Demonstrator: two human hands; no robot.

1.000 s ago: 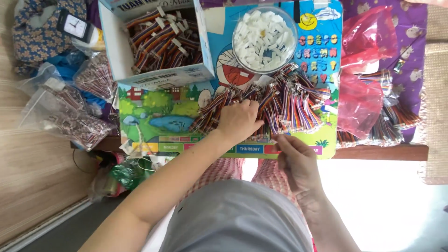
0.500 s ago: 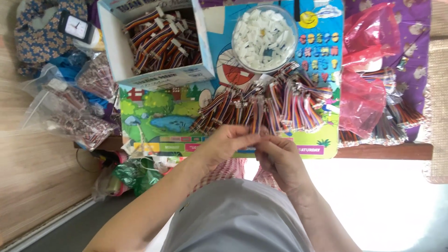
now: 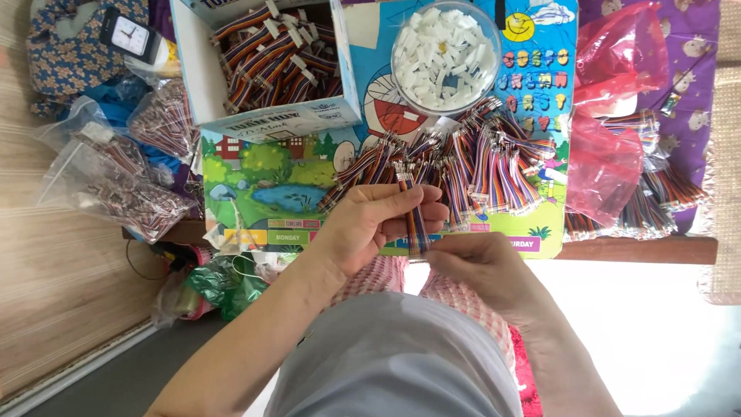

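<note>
1. My left hand (image 3: 378,224) pinches one striped ribbon cable (image 3: 415,220) upright; my right hand (image 3: 482,266) grips its lower end at six o'clock.
2. Cable pile (image 3: 463,166) crowds twelve o'clock; table edge (image 3: 633,249) runs at three.

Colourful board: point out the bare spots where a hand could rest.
Bare: the pond picture between the cardboard box and left hand. Crowded: the wire pile below the bowl; red bags block the right edge.
</note>
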